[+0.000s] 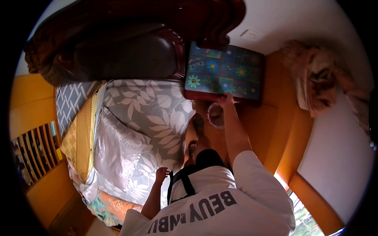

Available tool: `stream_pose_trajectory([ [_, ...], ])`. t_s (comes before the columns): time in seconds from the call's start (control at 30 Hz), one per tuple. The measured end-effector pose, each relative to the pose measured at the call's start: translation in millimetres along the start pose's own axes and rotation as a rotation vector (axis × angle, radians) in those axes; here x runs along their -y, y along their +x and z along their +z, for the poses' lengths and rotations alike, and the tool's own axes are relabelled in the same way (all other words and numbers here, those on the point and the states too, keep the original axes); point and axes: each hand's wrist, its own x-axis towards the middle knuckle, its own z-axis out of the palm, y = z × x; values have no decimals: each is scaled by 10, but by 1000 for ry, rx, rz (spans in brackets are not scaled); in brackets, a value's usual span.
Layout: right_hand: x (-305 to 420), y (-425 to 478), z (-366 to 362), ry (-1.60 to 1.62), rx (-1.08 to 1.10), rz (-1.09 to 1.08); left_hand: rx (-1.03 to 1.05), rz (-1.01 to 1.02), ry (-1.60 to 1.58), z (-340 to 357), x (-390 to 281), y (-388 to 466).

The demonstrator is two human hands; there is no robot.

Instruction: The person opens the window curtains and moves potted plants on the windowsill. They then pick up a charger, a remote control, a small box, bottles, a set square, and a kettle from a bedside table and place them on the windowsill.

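Observation:
My right hand reaches forward to the front edge of a dark red wooden bedside table. Its fingers seem to touch that edge, but I cannot tell whether they grip it. A flower-patterned cover lies on the tabletop. Below my right hand, a round wastebasket with a reddish rim stands on the floor. My left hand hangs by my side near the bed, loosely curled, with nothing visible in it. The bed has a grey leaf-print sheet.
A pale satin pillow and a folded yellow-brown blanket are on the bed. Its dark headboard rises behind. Bunched brown cloth is at the right, by the wall. A wall socket sits above the bedside table.

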Motion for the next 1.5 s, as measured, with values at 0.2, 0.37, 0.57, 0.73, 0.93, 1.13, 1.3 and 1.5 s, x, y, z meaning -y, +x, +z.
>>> stream_pose_trajectory([
  [0.2, -18, 50, 512, 80, -214, -15, -47, 20, -140, 272, -547, -27],
  [0.37, 106, 25, 537, -78, -186, -251, -73, 14, -144, 258, -636, -11],
  [0.57, 183, 703, 103, -865, -355, -431, -29, -61, -62, 225, -640, -23],
  [0.73, 192, 382, 289, -336, -320, -229, -28, -11, -86, 270, -627, -21],
  [0.93, 295, 8, 209, 227, -153, -7, -56, 36, -103, 200, -692, -10],
  [1.13, 325, -131, 2, 122, 159, -222, -54, 25, -118, 163, -666, -60],
  [1.3, 335, -401, -450, -363, 38, -417, -17, 67, -88, 150, -556, -72],
  [1.5, 28, -1388, -1014, -205, 166, -598, 29, 163, -22, -16, -431, -65],
])
